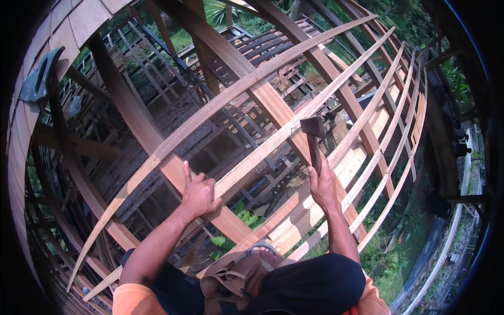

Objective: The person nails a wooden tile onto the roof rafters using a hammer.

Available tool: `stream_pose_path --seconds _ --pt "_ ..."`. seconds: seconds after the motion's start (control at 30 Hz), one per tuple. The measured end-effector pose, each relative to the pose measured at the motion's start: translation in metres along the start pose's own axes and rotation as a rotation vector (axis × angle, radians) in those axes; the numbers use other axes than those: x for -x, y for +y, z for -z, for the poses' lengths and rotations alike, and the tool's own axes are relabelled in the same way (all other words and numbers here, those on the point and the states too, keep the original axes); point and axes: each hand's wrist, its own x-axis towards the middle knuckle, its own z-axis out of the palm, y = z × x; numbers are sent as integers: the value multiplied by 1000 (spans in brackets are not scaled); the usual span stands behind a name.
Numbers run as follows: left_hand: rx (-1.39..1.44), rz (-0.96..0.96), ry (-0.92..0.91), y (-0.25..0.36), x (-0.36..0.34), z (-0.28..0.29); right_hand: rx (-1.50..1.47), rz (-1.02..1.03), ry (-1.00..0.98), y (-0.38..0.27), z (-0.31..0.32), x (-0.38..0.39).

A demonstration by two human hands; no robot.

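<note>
Where R hand [324,189] grips hammer-like tool [313,128], its btm end's hidden.

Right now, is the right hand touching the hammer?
Touching. The head view shows the right hand gripping the hammer by its handle, which runs down between thumb and fingers.

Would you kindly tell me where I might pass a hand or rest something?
The gap bordered by the upper batten, lower batten, left rafter and middle rafter looks open for a hand. The shingles, upper left, show bare surface above the grey item. It is crowded around the right hand and its dark tool, and among the right-side battens.
</note>
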Motion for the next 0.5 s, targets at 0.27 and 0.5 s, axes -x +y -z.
stream_pose_path --seconds 0.27,0.5 --pt "24 5 -17 2 0 -2 -551 582 309 6 3 5" --pt "14 4 -52 0 2 0 -35 129 79 -5 4 1"
